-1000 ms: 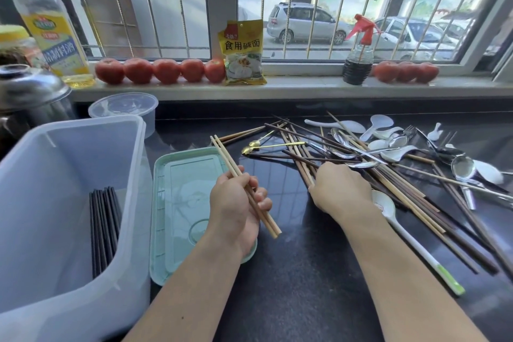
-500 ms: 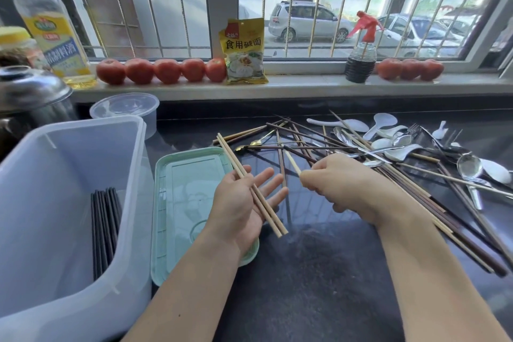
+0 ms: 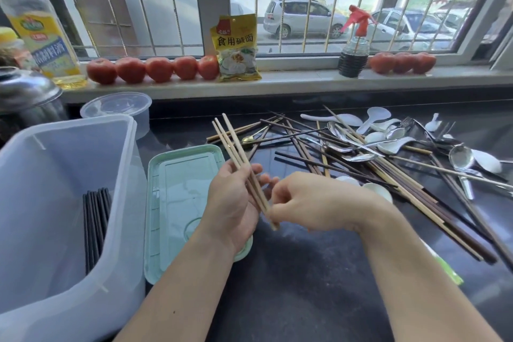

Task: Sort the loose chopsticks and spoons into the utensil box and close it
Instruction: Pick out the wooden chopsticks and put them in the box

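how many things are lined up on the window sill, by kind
tomatoes: 8, five left of the packet and three at the right end
yellow packet: 1
spray bottle: 1
oil bottle: 1
Total: 11

Bright daylight enters through the barred window (image 3: 333,8); the dark worktop (image 3: 305,272) reflects soft glare. Wide-angle bending curves the edges; slight overall softness.
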### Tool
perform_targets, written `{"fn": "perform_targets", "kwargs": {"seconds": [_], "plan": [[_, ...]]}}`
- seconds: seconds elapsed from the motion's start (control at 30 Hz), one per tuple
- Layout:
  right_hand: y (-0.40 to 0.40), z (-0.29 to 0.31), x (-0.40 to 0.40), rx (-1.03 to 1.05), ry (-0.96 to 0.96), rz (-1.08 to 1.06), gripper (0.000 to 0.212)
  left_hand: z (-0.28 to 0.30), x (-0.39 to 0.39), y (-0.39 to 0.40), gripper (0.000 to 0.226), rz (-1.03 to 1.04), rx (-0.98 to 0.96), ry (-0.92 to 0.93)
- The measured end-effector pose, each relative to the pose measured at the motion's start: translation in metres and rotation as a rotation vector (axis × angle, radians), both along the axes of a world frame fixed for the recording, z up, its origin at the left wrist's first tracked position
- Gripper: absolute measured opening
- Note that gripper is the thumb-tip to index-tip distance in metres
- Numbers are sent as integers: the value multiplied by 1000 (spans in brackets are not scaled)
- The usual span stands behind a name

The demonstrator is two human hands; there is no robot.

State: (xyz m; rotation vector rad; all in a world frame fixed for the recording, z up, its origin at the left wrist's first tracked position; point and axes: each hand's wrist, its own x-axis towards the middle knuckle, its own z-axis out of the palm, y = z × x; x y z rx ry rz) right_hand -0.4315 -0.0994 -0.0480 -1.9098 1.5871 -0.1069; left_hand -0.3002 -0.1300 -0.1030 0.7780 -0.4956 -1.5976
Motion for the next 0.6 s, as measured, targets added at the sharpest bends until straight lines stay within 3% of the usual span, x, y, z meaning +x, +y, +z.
{"fn": "perform_targets", "kwargs": {"seconds": [0.07,0.17,0.33,0.43,0.5,0.6], "plan": [[-8,-4,-7,-11,0,-39,24,0,1,-1,20,29,-17,-27],[-29,-17,-19,-205,-87,-304,30,-2,-1,0,22,45,-95,-123],[-46,-33,-33,-653,-60,-651,22,-9,-34,24,25,142,-540,-490],[-34,-25,-53,-774,-78,-723,20,-22,-48,38,25,8,-678,-759],[-19,-19,-81,-777,-3,-747,19,-29,-51,41,26,-85,-656,-849],[13,-22,-141,-606,213,-794,18,-31,-51,37,23,-90,-558,-834]]}}
